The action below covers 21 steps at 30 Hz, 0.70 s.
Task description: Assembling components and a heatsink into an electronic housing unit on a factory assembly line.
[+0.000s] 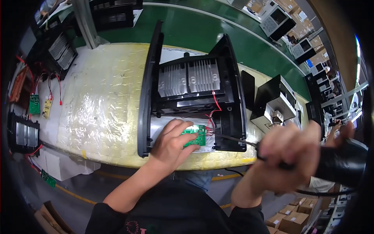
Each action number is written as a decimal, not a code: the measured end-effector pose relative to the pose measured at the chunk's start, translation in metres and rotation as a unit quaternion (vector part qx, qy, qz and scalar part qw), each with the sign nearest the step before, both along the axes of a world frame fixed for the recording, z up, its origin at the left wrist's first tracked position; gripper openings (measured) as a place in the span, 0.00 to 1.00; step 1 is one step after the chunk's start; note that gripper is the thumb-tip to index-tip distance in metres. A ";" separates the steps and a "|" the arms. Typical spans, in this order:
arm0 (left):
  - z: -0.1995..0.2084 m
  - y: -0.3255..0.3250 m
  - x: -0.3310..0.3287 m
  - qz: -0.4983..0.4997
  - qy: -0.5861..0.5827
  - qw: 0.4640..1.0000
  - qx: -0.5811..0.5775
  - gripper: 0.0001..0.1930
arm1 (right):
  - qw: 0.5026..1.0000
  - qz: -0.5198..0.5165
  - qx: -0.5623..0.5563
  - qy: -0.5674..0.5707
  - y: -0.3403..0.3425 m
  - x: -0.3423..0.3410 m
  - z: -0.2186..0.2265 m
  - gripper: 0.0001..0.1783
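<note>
My left hand (171, 142) holds a small green circuit board (200, 136) with its fingers and thumb, over the near end of an open black appliance housing (146, 89). Red and dark wires (211, 121) run from the board toward two silver finned heat sinks (204, 76) on a black block inside the housing. My right hand (290, 156), smeared by motion, is closed around what looks like a black corded electric screwdriver (344, 165). Its long thin shaft points left, with the tip close to the wires at the board's right edge.
The housing stands on a padded, film-covered bench (101, 97). Left are a black unit with fins (58, 52), another finned unit (25, 134) and wired boards (34, 104). A black and silver appliance (274, 101) stands right. Cardboard boxes (294, 222) sit at lower right.
</note>
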State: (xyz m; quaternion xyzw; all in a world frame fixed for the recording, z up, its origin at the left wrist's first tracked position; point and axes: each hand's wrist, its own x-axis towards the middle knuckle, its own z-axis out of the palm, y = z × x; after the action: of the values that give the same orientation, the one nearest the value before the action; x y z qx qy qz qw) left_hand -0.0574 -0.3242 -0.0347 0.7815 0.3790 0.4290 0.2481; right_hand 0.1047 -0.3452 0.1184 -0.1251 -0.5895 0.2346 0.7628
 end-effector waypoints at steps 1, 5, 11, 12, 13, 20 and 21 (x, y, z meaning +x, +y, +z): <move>-0.006 0.001 0.000 0.003 -0.004 1.000 0.004 0.16 | 0.999 -0.024 -0.030 -0.010 0.009 -0.012 -0.009 0.25; -0.016 0.003 0.007 0.026 0.001 1.000 0.013 0.17 | 0.987 -0.095 -0.130 -0.019 0.037 -0.037 -0.034 0.36; -0.021 0.001 0.012 0.038 -0.029 0.998 0.034 0.19 | 0.973 -0.126 -0.182 -0.072 0.050 -0.041 -0.043 0.40; -0.022 0.001 0.012 0.038 -0.030 0.998 0.033 0.19 | 0.972 -0.126 -0.183 -0.073 0.051 -0.040 -0.043 0.40; -0.022 0.000 0.012 0.038 -0.035 0.998 0.033 0.19 | 0.973 -0.116 -0.183 -0.076 0.051 -0.040 -0.043 0.40; -0.020 0.000 0.011 0.040 -0.038 0.998 0.031 0.19 | 0.977 -0.093 -0.177 -0.078 0.049 -0.039 -0.044 0.38; -0.019 0.000 0.011 0.038 -0.037 0.998 0.030 0.19 | 0.976 -0.095 -0.178 -0.077 0.049 -0.039 -0.044 0.38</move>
State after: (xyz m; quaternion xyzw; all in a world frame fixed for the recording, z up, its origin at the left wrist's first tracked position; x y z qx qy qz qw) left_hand -0.0469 -0.3247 -0.0539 0.7572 0.3858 0.4779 0.2224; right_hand 0.0653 -0.2960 0.0740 -0.3318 -0.5804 0.2523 0.6996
